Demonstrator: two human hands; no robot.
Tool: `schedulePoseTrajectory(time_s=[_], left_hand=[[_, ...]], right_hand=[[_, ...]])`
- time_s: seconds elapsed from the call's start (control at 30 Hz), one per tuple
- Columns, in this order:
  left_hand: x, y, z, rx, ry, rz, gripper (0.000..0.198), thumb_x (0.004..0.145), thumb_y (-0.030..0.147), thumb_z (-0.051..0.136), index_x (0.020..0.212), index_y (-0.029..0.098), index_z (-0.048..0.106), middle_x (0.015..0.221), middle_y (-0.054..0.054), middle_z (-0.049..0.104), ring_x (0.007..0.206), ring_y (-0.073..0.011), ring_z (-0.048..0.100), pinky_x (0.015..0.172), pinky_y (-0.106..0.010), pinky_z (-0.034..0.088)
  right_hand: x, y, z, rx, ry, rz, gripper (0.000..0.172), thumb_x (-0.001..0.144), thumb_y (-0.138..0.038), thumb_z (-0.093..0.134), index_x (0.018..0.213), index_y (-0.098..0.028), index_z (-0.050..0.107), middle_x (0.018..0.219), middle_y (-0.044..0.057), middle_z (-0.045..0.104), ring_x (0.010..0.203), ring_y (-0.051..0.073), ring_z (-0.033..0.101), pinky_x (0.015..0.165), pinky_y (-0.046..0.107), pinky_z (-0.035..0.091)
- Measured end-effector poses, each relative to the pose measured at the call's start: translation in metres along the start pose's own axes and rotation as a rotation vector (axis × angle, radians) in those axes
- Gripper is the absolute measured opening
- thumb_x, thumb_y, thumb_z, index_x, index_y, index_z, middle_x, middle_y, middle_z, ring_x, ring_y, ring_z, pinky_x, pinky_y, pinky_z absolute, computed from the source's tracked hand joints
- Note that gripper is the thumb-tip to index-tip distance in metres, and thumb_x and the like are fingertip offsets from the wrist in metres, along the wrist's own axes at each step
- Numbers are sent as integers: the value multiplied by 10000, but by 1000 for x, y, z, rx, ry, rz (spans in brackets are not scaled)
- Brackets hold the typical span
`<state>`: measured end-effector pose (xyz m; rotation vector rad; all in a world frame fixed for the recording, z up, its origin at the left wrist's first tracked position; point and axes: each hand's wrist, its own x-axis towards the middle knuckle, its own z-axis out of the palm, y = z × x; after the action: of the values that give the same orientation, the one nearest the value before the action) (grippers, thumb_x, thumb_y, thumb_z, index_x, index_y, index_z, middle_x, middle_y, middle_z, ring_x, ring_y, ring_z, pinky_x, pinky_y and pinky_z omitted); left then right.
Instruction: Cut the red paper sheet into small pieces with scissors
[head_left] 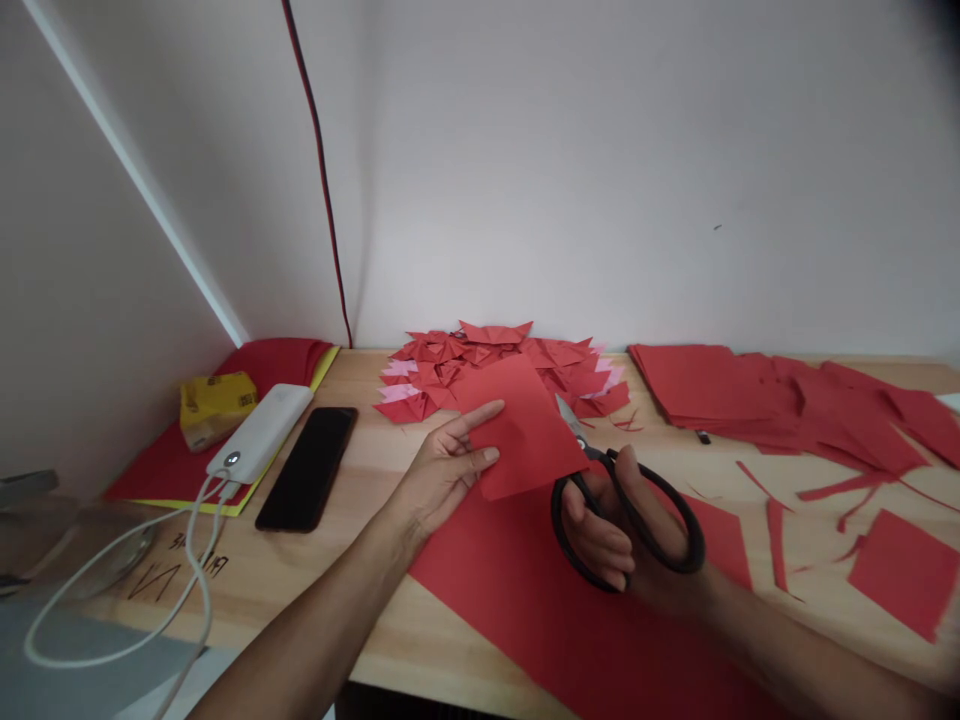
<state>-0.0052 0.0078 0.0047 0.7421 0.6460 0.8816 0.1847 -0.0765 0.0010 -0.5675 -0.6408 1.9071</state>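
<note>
**Cutting red paper with big scissors**

While I watched, the left hand (442, 470) pinched a red paper piece (525, 435) above the wooden table (375, 460). The right hand (622, 525) gripped black scissors (626, 510), blades touching the paper's edge. A folded paper pile (495, 365) sat behind.

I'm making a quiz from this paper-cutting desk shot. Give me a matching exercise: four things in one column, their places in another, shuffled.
Things:
1. scissors
2. red paper sheet
3. black phone
4. folded red pieces

Places:
A. flat on the table beside the white power bank
B. piled by the back wall
C. in the right hand
D. held by the left hand

Pairs: 1-C, 2-D, 3-A, 4-B
</note>
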Motion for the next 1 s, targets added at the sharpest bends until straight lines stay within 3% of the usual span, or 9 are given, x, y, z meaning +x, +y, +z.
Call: schedulePoseTrajectory(time_s=[0.13, 0.4, 0.57, 0.83, 1.0], left_hand=[[0, -2, -2, 9, 7, 5, 559, 631, 72, 829, 1162, 204, 714, 462, 95, 460, 490, -39, 459, 641, -174, 438], [0, -2, 1, -14, -3, 0, 547, 645, 65, 820, 1164, 205, 715, 459, 93, 459, 474, -22, 418, 590, -134, 403], [0, -2, 0, -23, 0, 7, 543, 640, 57, 821, 1151, 210, 721, 473, 88, 482, 492, -30, 444, 639, -155, 432], [0, -3, -2, -9, 0, 9, 577, 640, 64, 822, 1188, 194, 700, 558, 52, 590, 581, -51, 551, 698, -167, 453], [-1, 0, 2, -12, 5, 17, 535, 633, 59, 818, 1138, 211, 725, 505, 77, 545, 513, -27, 495, 642, -144, 441]], right_hand=[[-1, 0, 3, 28, -4, -9, 591, 880, -653, 492, 726, -119, 690, 431, -98, 274, 333, 23, 174, 323, 125, 301], [1, 1, -2, 59, -3, -2, 562, 854, -639, 552, 703, -117, 695, 403, -111, 271, 295, 11, 141, 280, 110, 273], [3, 3, -9, 38, -33, -11, 585, 867, -664, 500, 696, -132, 672, 395, -123, 227, 290, 15, 126, 280, 102, 265], [8, 8, -12, 22, -39, 12, 651, 808, -734, 506, 788, -123, 730, 445, -75, 352, 356, 49, 301, 354, 159, 393], [6, 6, -9, -6, -27, 33, 687, 787, -766, 490, 792, -120, 724, 460, -66, 372, 365, 56, 328, 375, 180, 410]])
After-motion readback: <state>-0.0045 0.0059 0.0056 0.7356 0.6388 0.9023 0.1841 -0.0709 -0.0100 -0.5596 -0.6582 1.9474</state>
